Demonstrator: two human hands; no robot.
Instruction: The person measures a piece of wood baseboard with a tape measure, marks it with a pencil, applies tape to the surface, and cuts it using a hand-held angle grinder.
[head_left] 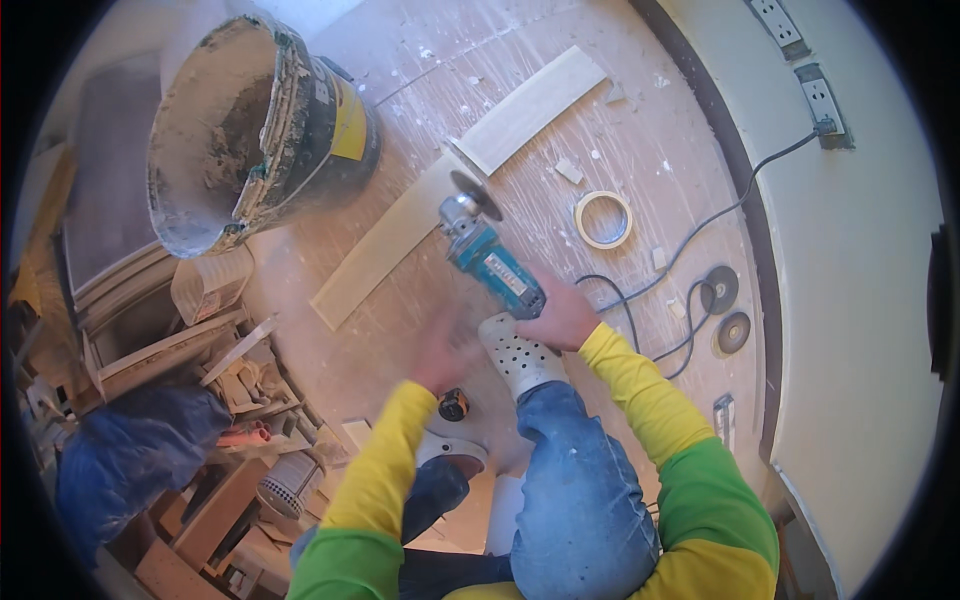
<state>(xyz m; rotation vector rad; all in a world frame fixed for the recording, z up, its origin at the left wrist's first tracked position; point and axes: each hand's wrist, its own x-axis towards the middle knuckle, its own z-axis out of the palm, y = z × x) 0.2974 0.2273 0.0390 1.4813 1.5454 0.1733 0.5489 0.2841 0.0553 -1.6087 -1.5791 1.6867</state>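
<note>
My right hand (555, 318) grips the rear of a teal angle grinder (490, 262) with a cutting disc (478, 200) at its head, held just beyond my white perforated clog (522, 355). The disc is over where two pale strips, the lower strip (365, 265) and upper strip (535, 105), meet on the dusty floor. My left hand (440, 350), left of the clog, is blurred by motion, so its fingers are unclear. Below it is a small black-and-orange object (454, 404). A roll of tape (583, 220) lies right of the grinder.
A caked bucket (190, 140) stands upper left. Wood scraps (210, 510) and a blue sheet (130, 460) fill the lower left. At right, a cord (760, 165) runs to a wall socket (822, 105); two spare discs (733, 333) lie by the wall's base.
</note>
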